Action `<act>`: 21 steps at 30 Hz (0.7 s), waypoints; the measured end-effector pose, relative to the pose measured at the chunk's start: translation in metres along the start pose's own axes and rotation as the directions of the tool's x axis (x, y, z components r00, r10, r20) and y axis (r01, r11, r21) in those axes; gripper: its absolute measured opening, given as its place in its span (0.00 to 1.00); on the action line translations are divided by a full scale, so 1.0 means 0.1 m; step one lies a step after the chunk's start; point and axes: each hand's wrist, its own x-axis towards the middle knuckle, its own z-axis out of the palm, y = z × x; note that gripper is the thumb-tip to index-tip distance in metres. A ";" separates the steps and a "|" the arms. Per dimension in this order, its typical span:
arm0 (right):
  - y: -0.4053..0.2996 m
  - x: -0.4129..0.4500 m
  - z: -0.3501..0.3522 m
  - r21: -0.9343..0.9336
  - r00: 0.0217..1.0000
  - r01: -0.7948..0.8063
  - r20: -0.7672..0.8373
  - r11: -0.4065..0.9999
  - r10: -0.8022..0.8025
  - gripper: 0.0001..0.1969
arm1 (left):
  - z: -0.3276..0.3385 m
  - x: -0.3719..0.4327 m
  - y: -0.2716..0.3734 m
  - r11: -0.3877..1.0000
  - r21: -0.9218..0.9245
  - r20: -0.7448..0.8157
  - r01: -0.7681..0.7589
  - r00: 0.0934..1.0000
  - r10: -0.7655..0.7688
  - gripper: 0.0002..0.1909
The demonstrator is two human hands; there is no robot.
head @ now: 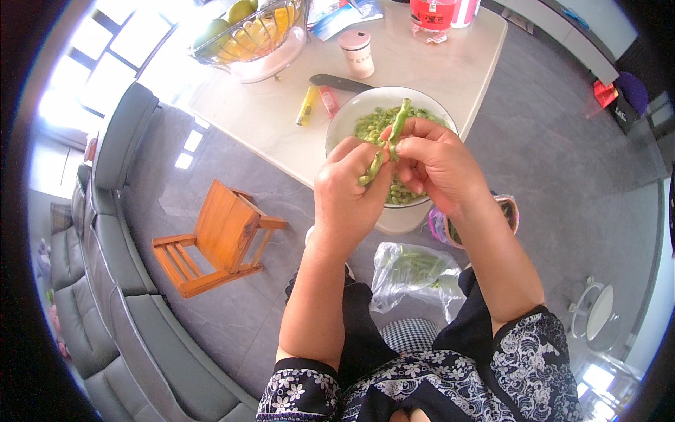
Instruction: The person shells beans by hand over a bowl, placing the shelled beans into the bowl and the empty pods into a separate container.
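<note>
Over a wide white bowl (343,118) with a dark rim, both hands meet. My left hand (350,184) is closed around a green bean pod piece (375,166), whose end sticks out by the thumb. Between thumb and fingers, my right hand (435,158) pinches a longer green bean pod (399,124), held nearly upright. The two fingertips touch or nearly touch, and the spot between them is partly hidden. Shelled green beans (372,124) lie in the bowl beneath. Below the hands, a clear plastic bag (414,274) holds more green pods near the knees.
On the pale table (269,126) are a knife (340,83), a yellow lighter (307,106), a red packet (329,102), a lidded cup (357,53), a wire fruit basket (253,53) and a red-labelled jar (431,20). A lined bin (509,211) stands right, a wooden stool (221,237) left.
</note>
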 end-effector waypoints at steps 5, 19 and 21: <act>-0.03 -0.02 0.01 -0.031 0.998 0.035 -0.051 0.999 -0.037 0.04 | 0.00 0.02 0.04 0.997 0.063 0.014 0.035 0.999 -0.036 0.06; 0.01 -0.03 0.01 -0.175 0.994 0.095 -0.040 0.980 -0.103 0.05 | -0.05 -0.02 -0.04 0.933 -0.139 0.006 0.331 0.943 -0.334 0.04; 0.03 -0.02 0.01 -0.201 0.990 0.126 -0.035 0.971 -0.136 0.04 | -0.06 -0.02 -0.04 0.936 -0.143 0.014 0.322 0.946 -0.323 0.03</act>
